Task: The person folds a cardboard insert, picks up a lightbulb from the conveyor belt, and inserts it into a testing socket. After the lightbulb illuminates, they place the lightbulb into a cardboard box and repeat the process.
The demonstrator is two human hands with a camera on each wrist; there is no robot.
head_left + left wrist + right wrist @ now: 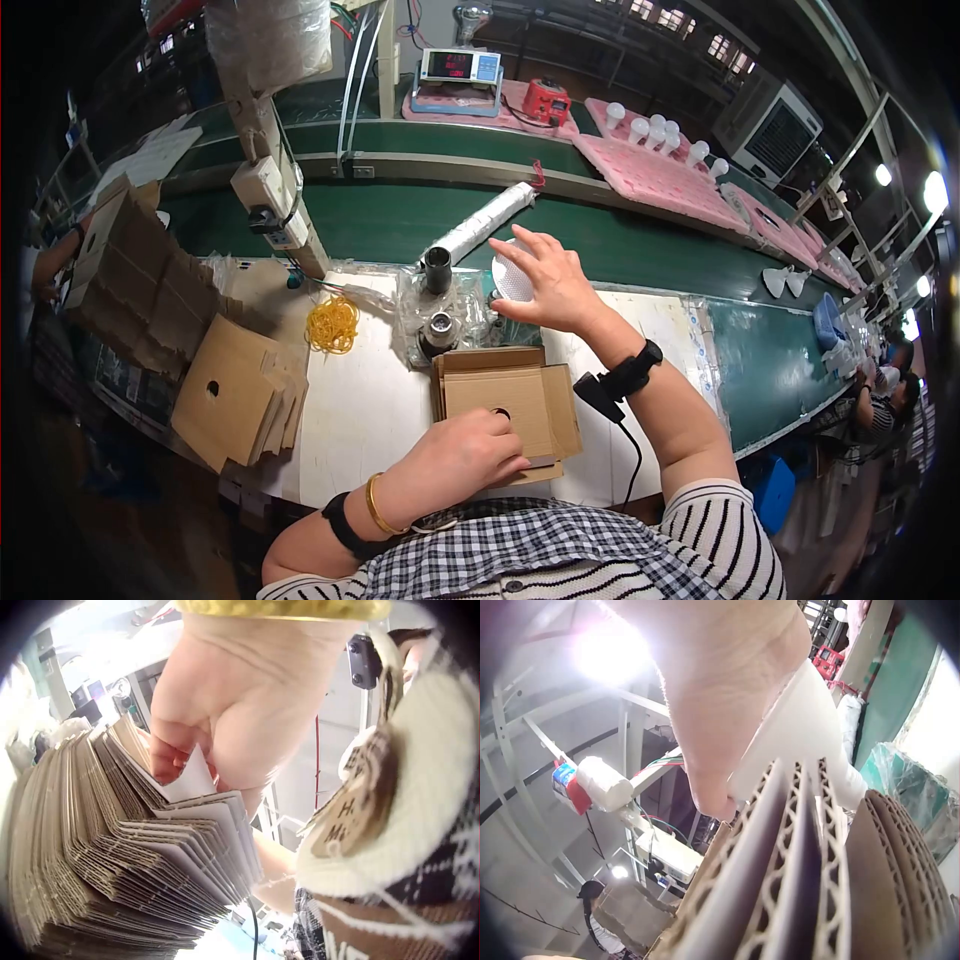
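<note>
My right hand (548, 285) reaches over the far side of the work surface and grips a smooth white rounded lamp piece (512, 278), thumb on one side and fingers on the other. Its white side (791, 735) shows large in the right wrist view. Close to my body, my left hand (462, 452) is at a stack of folded cardboard (505, 405), fingers curled at the top sheet near a dark hole. In the left wrist view the fingers pinch a pale cardboard flap (193, 778); the fingertips are partly hidden. Many corrugated layers (112, 855) stand below it.
Beyond the cardboard stand a dark tube (437, 270) and a metal-topped fixture (440, 330) on clear plastic. Yellow rubber bands (332, 325) and square cardboard sheets (225, 395) lie left. Behind are a green conveyor (390, 215), a meter (458, 68) and pink foam (665, 180) with several bulbs.
</note>
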